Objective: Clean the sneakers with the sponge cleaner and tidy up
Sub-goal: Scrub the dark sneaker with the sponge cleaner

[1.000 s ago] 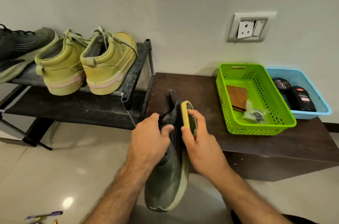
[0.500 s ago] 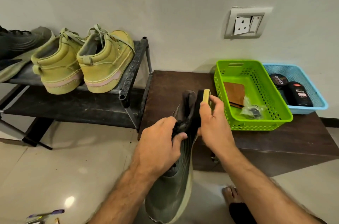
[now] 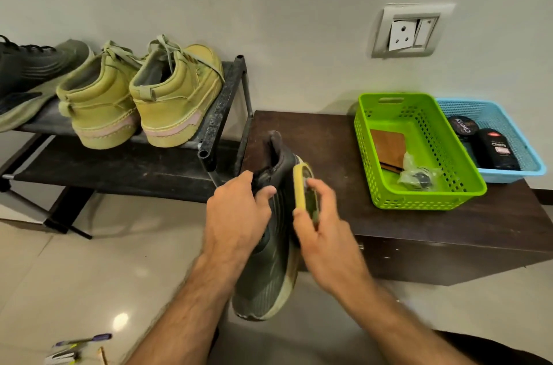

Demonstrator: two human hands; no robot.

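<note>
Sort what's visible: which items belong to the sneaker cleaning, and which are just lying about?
In use: dark sneaker in left hand; sponge cleaner in right hand.

Lying about: green basket, blue basket, pens on floor.

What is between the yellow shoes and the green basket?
In the head view, the rack's black end bar, then a bare stretch of the dark brown bench, lie between the yellow shoes and the green basket.
</note>
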